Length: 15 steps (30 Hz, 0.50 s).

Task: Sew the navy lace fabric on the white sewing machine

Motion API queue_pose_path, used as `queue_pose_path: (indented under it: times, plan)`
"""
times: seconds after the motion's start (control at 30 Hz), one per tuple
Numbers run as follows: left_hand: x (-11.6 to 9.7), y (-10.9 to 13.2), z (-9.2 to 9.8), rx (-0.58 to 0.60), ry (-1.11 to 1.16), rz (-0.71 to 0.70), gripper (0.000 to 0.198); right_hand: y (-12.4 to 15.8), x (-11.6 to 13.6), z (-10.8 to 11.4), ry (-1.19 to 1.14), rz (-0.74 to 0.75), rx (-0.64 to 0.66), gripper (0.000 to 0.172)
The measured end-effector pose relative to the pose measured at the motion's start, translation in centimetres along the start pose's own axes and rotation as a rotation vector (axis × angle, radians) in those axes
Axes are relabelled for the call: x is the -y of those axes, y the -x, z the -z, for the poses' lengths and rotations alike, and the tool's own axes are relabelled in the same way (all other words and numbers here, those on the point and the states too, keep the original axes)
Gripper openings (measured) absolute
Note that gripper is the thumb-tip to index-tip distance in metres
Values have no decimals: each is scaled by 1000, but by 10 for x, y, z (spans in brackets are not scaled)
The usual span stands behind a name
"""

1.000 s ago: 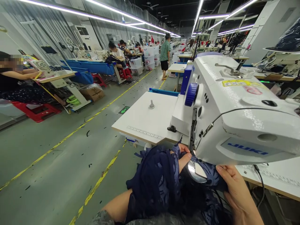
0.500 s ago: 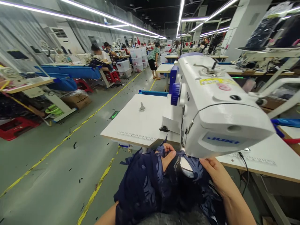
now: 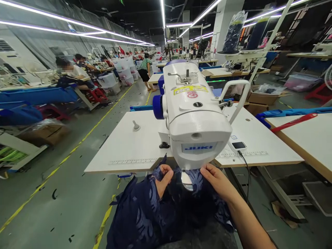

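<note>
A white sewing machine with a blue handwheel stands in front of me, its head over a narrow arm. Dark navy lace fabric drapes over my lap and up around that arm. On the left side of the arm, my left hand pinches the fabric between thumb and fingers. My right hand grips the edge of the fabric just right of the machine head, fingers closed on it. The needle area is hidden behind the head.
The white table carries printed rulers, a grey spoon-shaped object and a small white device with a cable. A red-handled tool lies on the right table. Thread cones stand behind. People sit and stand farther back at left.
My view has swung to the right, so the machine appears farther left and more of the right table shows. Both hands keep their hold on the fabric, close to the same places.
</note>
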<state>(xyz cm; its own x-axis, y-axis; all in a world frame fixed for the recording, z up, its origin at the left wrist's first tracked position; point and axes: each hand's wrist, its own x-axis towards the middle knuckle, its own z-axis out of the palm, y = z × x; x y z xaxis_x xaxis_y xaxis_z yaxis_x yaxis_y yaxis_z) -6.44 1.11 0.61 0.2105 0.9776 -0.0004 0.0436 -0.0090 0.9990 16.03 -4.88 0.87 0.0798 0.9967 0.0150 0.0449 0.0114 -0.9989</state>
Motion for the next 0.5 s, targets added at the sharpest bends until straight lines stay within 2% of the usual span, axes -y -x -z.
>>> queue_pose_path:
  times: [0.3, 0.43, 0.5]
  plan:
    - [0, 12, -1, 125, 48, 63, 45, 18, 9, 10, -6, 81, 59, 42]
    - [-5, 20, 2, 256, -12, 108, 46, 35, 7, 34, 15, 97, 125, 44]
    - [-7, 20, 3, 253, -36, 97, 48, 42, -4, 55, 84, 35, 162, 41]
